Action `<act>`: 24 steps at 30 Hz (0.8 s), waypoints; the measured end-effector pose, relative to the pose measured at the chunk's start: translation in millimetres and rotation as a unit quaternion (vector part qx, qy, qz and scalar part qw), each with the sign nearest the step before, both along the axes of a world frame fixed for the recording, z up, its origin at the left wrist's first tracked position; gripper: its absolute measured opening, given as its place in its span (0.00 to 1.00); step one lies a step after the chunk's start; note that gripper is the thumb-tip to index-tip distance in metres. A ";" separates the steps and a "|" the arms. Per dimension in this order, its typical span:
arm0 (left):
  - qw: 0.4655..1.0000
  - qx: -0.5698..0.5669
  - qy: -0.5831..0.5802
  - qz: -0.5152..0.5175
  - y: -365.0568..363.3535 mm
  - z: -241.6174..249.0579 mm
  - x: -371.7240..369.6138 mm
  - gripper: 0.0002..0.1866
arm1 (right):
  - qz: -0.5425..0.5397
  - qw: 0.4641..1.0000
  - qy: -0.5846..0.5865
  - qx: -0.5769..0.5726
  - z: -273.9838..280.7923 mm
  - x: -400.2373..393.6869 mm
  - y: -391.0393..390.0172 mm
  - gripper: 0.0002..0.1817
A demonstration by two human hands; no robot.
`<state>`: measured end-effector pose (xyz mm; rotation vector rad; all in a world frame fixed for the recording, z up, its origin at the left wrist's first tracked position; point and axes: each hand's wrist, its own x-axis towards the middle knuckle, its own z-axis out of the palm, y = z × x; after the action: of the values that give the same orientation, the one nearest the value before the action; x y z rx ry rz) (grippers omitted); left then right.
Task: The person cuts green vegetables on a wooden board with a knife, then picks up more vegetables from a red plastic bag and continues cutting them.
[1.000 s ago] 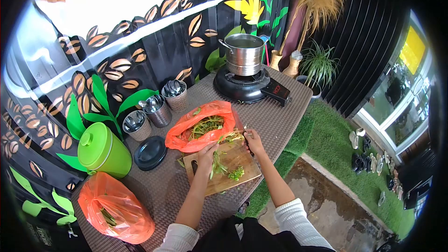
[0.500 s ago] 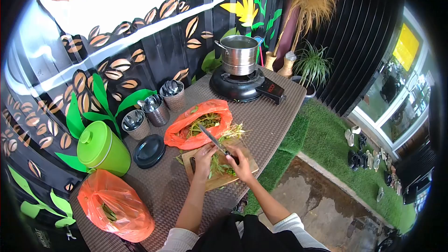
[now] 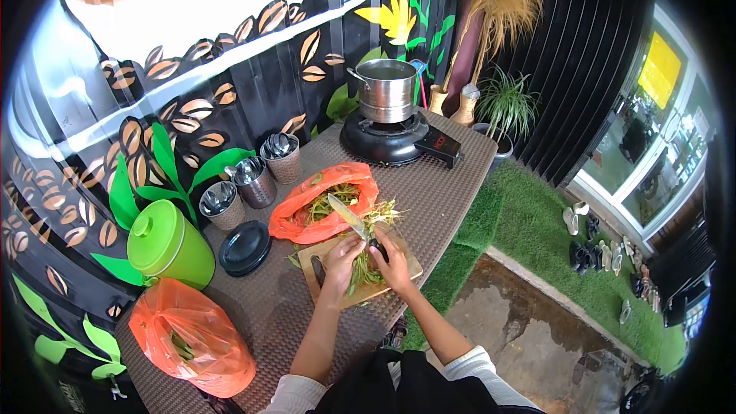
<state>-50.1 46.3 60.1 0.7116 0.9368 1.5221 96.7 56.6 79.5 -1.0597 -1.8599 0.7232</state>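
My right hand [image 3: 391, 261] is wrapped round the dark handle of a knife [image 3: 349, 215], whose blade points away and to the left. Beside it, my left hand [image 3: 341, 262] is closed at the base of the blade, with its fingers on the leafy greens [image 3: 363, 271]. Both hands are over a wooden cutting board [image 3: 404, 269] scattered with green stems and leaves. Just beyond the board an open orange plastic bag [image 3: 287, 224] holds more greens. A bunch of pale root ends [image 3: 383, 215] lies by its right side.
A steel pot [image 3: 386, 90] stands on a black gas stove [image 3: 377, 142] at the far end. Along the wall are several cutlery holders [image 3: 254, 184], black plates [image 3: 245, 248] and a lidded green bucket [image 3: 170, 245]. Another orange bag [image 3: 203, 337] sits at the near left.
The knife has turned so its blade points farther away and shows more of its flat side. My right hand has turned with it; the left stays close by. The view has shifted slightly.
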 end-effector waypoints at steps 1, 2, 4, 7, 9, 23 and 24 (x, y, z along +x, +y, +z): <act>1.000 -0.001 0.002 -0.006 0.0 0.7 0.5 0.20 | 0.006 1.000 -0.008 0.002 -2.2 0.3 1.5 0.26; 1.000 -0.002 0.004 -0.011 0.2 1.6 0.6 0.20 | 0.006 1.000 -0.009 0.002 -4.4 0.4 2.9 0.26; 1.000 -0.011 0.009 -0.013 1.1 3.9 0.8 0.21 | 0.030 0.996 0.031 -0.073 -6.2 0.2 5.5 0.26; 1.000 -0.017 0.008 -0.014 9.3 1.4 2.1 0.20 | 0.010 0.998 0.060 -0.032 -19.2 -6.0 11.1 0.25; 1.000 -0.016 0.002 -0.009 13.0 1.6 3.2 0.19 | 0.004 0.996 0.069 -0.058 -26.5 -9.1 17.0 0.25; 0.983 -0.017 0.128 0.131 52.7 2.1 -16.1 0.13 | -0.038 0.926 0.230 -0.297 -25.7 -6.5 124.2 0.17; 0.980 -0.034 0.127 0.147 52.3 2.1 -17.6 0.13 | -0.032 0.885 0.207 -0.415 -24.8 -0.8 133.2 0.15</act>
<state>-67.8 98.5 62.1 0.7542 1.3278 1.6704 95.8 189.8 54.7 -1.3296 -1.1231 1.6441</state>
